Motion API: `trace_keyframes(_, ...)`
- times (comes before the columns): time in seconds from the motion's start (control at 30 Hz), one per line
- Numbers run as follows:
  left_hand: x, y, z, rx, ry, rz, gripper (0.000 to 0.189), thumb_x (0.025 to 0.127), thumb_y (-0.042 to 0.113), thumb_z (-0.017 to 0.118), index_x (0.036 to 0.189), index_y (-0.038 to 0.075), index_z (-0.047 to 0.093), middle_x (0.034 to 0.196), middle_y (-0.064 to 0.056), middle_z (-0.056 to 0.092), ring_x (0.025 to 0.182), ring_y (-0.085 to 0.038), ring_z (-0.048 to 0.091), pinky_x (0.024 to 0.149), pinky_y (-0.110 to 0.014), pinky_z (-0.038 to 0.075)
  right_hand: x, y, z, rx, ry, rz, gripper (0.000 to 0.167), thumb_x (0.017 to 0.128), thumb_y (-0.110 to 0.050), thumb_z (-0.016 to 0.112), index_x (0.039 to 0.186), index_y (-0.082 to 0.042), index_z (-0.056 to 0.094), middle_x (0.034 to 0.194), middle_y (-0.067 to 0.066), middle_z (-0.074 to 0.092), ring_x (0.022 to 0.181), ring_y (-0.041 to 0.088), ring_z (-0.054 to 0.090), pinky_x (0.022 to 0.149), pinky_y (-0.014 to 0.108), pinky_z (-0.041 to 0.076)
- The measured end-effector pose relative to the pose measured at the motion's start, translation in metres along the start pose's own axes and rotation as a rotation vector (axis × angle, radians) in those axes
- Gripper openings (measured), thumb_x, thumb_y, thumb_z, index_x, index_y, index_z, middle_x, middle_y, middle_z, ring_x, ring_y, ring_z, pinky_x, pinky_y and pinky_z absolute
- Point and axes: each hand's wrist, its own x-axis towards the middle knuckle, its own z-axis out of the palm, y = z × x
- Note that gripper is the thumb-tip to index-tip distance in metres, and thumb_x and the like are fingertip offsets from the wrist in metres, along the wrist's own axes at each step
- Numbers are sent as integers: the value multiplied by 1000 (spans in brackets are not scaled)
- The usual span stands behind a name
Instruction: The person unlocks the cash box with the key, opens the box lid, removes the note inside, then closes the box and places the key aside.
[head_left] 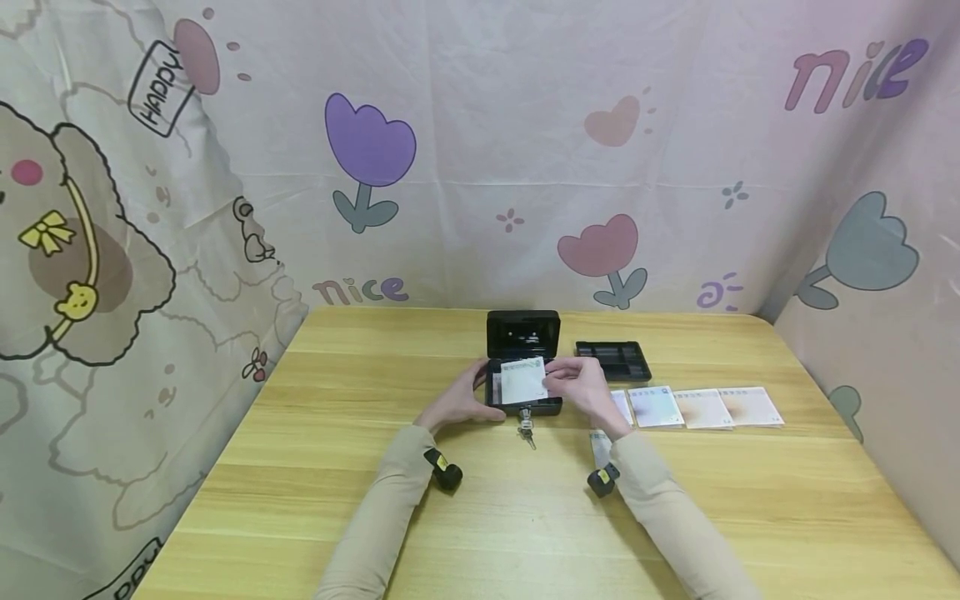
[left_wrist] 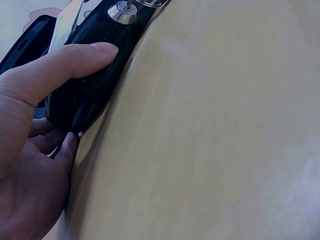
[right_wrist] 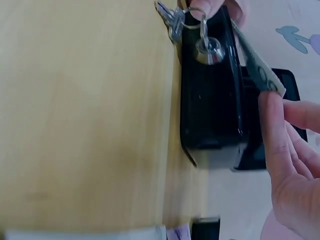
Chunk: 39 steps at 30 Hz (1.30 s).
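Note:
A small black cash box [head_left: 546, 409] stands on the table with its lid [head_left: 522, 335] raised. My left hand [head_left: 459, 400] holds the box's left side, with the thumb [left_wrist: 85, 59] on its front face and the other fingers bent round the end. Between thumb and finger, my right hand [right_wrist: 295, 165] pinches the edge of a pale greenish banknote [head_left: 522, 381] over the open box. In the right wrist view this note [right_wrist: 257, 70] slants above the rim. Keys [head_left: 527, 432] hang from the lock [right_wrist: 209, 51] at the front. The note hides most of the box's inside.
Right of the box lies a black compartment tray [head_left: 615, 375]. Several banknotes [head_left: 702, 408] form a row on the table [head_left: 480, 525] to the right, and another note [head_left: 601, 448] lies partly under my right forearm. A patterned cloth [head_left: 480, 242] hangs behind the table.

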Motion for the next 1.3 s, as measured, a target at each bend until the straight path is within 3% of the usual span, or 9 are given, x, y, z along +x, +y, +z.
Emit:
trace_keyframes(0.27,2,-2,0,-19,-2,10,114,72,12,89,158,-5,16,165,-26,22,151,-41,31,127,-48,27,-11,2,-21,85,-29,-16,32,87,-3,72,114,14,66,97,19,77,73,6,73,76,20,62)
trace_keyframes(0.57,1,-2,0,-26,-6,14,115,71,11,89,158,-5,16,165,-26,22,151,-40,30,127,-47,27,-23,4,-51,77,-54,-9,32,87,-3,73,113,14,65,86,-1,77,75,8,73,75,23,63)
trace_keyframes(0.87,2,-2,1,-21,3,10,114,72,13,89,158,-5,16,165,-25,23,151,-40,31,127,-47,26,-39,13,-90,-18,-139,47,36,88,-7,71,116,13,60,96,5,73,82,7,70,78,27,62)
trace_keyframes(1.03,1,-2,0,-7,1,8,114,72,14,89,158,-4,17,165,-25,23,151,-40,31,127,-47,27,-49,22,-112,27,-190,74,38,89,-4,70,118,15,57,94,2,67,81,9,71,79,35,65)
trace_keyframes(1.3,2,-4,0,5,-4,8,116,72,14,89,159,-3,15,165,-25,22,152,-39,31,127,-47,27,-63,36,-138,43,-191,85,26,88,-2,71,110,8,61,92,-3,66,82,8,69,77,31,65)
